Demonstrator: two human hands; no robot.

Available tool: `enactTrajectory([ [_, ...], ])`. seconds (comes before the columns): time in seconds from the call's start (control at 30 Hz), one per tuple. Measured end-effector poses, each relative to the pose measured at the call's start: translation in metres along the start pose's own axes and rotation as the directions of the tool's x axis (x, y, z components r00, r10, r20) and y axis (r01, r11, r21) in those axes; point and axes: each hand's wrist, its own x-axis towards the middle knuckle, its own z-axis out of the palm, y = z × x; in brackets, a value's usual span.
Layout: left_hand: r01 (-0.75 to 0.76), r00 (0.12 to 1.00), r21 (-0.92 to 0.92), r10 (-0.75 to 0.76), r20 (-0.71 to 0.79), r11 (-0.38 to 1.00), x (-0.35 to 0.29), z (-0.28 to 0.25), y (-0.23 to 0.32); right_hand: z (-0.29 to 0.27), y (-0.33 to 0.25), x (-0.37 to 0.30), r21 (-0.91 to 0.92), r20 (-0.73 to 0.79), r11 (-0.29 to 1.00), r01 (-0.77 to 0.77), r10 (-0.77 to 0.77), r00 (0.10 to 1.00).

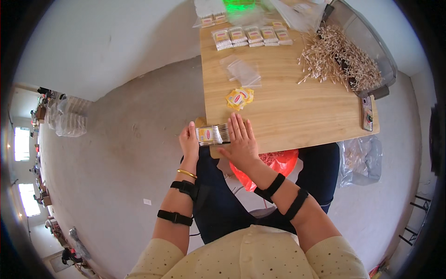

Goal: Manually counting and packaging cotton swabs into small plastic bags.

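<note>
the right end of the pack of cotton swabs (pixel 207 135) is covered by the right hand (pixel 242 141), and the fingers of the left hand (pixel 188 142) are partly hidden by the pack. a glowing green thing (pixel 239 5) is cut off by the top edge, and the red bag (pixel 281 163) is partly hidden beneath the table (pixel 292 116). distant clutter (pixel 42 113) at far left is too small and blurred to be told apart.

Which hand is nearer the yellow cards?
Right. The right hand lies just below the yellow cards in view; the left hand is farther off, down and left.
</note>
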Motion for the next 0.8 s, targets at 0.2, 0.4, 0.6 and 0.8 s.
enactTrajectory([
  [0.2,-0.030,0.999,0.013,0.029,0.040,0.999,-0.001,0.002,0.000,0.000,-0.020,0.005,0.087,-0.019,0.995,0.039,-0.038,0.999],
  [0.4,-0.102,0.995,0.034,0.102,0.015,0.994,0.006,0.004,-0.009,0.010,-0.024,0.010,0.047,-0.065,0.997,0.065,-0.062,0.996],
  [0.6,0.040,0.994,0.040,-0.044,0.097,0.998,0.013,0.002,-0.025,0.006,-0.019,0.008,0.041,-0.018,0.997,0.072,-0.071,0.997],
  [0.8,-0.135,0.958,0.152,0.168,-0.231,0.979,0.023,-0.022,-0.039,-0.004,0.069,0.008,0.430,-0.205,0.883,0.189,-0.108,0.973],
])
